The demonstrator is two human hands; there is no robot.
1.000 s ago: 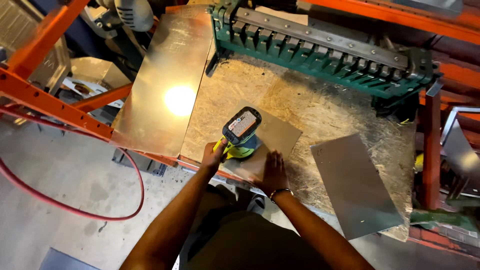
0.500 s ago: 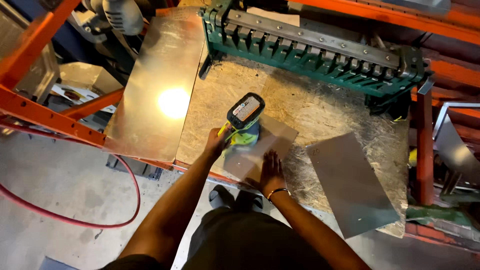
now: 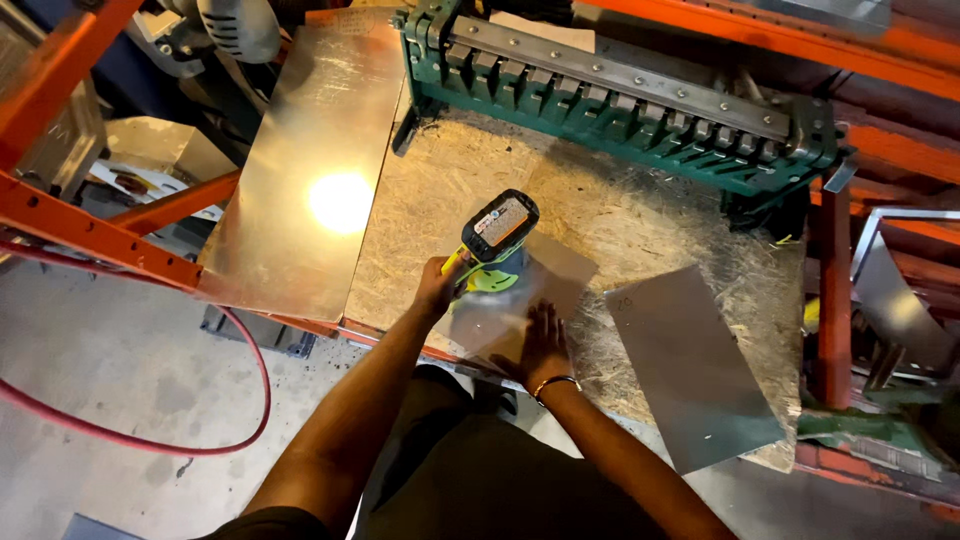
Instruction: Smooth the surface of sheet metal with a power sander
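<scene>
Your left hand (image 3: 437, 285) is bringing the gripped cordless sander (image 3: 495, 240) nearer; right hand (image 3: 541, 345) is pressing flat, fingers spread, risking sheet-metal piece (image 3: 520, 300) sliding.

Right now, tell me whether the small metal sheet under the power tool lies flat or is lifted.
Flat. The small metal sheet lies on the workbench board, the right hand spread on it, the left hand gripping the power tool.

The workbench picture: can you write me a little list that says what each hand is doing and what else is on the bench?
Left hand: gripping a yellow-green power tool
Right hand: pressed flat on a small metal sheet
Bench: rough chipboard top
Also there: large shiny sheet, grey sheet, green bending machine
Floor: red hose
</scene>
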